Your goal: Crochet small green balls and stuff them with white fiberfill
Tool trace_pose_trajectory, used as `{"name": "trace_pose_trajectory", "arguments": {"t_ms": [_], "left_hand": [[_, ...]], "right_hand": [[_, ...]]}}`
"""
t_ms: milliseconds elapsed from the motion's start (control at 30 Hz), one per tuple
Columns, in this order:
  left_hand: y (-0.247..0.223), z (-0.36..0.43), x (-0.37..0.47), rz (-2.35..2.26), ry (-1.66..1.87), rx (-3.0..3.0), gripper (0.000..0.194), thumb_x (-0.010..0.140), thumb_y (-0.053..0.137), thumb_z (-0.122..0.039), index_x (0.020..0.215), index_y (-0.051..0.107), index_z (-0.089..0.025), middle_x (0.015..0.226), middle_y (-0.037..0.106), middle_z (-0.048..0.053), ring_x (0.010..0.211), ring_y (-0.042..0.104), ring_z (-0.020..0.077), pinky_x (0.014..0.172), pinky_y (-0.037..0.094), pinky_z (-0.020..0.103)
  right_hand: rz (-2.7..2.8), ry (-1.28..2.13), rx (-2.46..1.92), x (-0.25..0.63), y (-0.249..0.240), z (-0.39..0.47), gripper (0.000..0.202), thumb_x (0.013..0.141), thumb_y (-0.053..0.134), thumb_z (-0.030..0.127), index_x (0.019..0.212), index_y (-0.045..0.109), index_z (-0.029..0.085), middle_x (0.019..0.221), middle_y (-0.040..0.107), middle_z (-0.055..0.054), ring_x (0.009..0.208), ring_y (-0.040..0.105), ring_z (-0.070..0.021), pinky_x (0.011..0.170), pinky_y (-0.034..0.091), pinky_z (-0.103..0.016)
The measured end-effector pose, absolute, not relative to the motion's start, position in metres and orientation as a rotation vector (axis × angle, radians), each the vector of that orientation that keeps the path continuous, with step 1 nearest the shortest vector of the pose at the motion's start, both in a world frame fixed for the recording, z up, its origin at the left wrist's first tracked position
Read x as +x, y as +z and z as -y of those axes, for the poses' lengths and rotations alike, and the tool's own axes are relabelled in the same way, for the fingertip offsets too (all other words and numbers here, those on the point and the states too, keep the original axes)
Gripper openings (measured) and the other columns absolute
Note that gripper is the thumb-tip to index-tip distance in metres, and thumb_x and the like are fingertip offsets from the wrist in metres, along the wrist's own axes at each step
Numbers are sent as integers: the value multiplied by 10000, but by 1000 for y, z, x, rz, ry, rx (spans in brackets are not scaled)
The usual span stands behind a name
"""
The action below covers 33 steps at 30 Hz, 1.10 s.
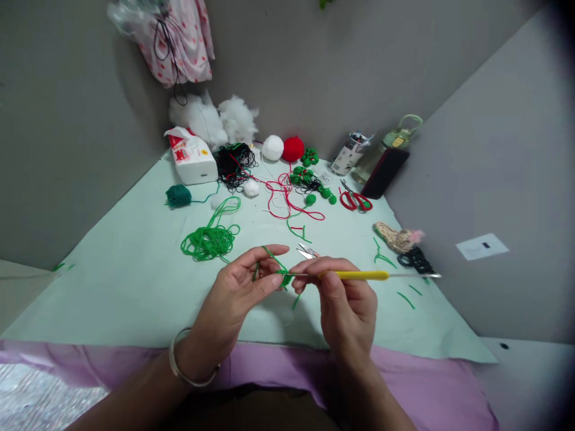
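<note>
Between thumb and fingers, my left hand [245, 281] pinches a small green crochet piece [284, 278], with green yarn running over its raised index finger. My right hand [344, 293] grips the yellow handle of a crochet hook [363, 275]; the hook's thin metal tip reaches the green piece. A short green yarn tail hangs below the piece. Left of my hands lies a loose pile of green yarn [209, 242]. Just beyond my fingers are small snips [308, 251], partly covered by my right hand.
Toward the back stand a tissue pack [193, 158], white stuffing [238, 120], a white ball [272, 148], a red yarn ball [293, 148], a pen cup [348, 157] and a bottle [390, 143]. Red-handled scissors [356, 200] lie right of tangled red yarn [287, 197]. Grey walls enclose the table.
</note>
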<state>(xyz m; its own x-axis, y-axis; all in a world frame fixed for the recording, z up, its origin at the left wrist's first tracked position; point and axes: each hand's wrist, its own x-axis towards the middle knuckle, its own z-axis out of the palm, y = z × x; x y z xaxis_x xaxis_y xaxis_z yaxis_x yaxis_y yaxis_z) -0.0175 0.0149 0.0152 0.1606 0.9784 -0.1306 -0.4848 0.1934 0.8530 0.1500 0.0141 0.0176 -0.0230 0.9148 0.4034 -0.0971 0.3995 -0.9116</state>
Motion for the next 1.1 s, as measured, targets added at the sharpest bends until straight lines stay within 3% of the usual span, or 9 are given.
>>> {"name": "trace_pose_trajectory", "arguments": {"t_ms": [167, 333, 633, 833, 967, 1100], "left_hand": [[13, -15, -18, -887, 1247, 844, 279, 847, 859, -282, 1123, 827, -307, 854, 604, -14, 709, 493, 101, 667, 426, 211], [14, -15, -18, -898, 1213, 860, 288, 846, 852, -306, 1131, 818, -282, 831, 584, -21, 576, 393, 70, 518, 315, 221], [15, -15, -17, -925, 1243, 870, 284, 850, 853, -287, 1130, 807, -263, 832, 591, -26, 578, 345, 64, 518, 291, 216], [18, -14, -15, -713, 1132, 662, 472, 834, 866, -291, 1283, 728, -243, 788, 565, -51, 524, 310, 28, 441, 240, 156], [24, -17, -19, -643, 1037, 490, 382, 857, 833, -243, 1221, 743, -171, 706, 486, -84, 449, 170, -12, 405, 174, 145], [23, -18, -18, -693, 1128, 573, 348, 841, 846, -225, 1180, 769, -212, 855, 572, -40, 467, 261, -24, 414, 211, 140]], "right_hand": [[1562, 660, -832, 150, 17, -7, 264, 1057, 508, 145, 1108, 741, 259, 983, 783, -47, 816, 721, -190, 781, 603, -396], [1592, 621, -821, 151, 17, -7, 292, 1053, 488, 117, 1137, 724, 268, 1001, 783, -46, 846, 730, -200, 808, 600, -416], [1718, 469, -803, 151, 16, -8, 310, 1023, 510, 74, 1189, 700, 254, 1019, 784, -65, 919, 751, -217, 834, 626, -419], [2005, -46, -816, 152, 4, -8, 345, 990, 622, 118, 1300, 717, 237, 1132, 750, -105, 1020, 740, -230, 797, 639, -349], [1718, 347, -862, 150, 10, -9, 296, 1025, 549, 111, 1188, 751, 255, 985, 745, -57, 880, 708, -197, 772, 608, -364], [1387, 826, -785, 145, 16, -15, 241, 1048, 551, 163, 1029, 777, 245, 912, 722, -40, 750, 654, -163, 677, 557, -341]]}}
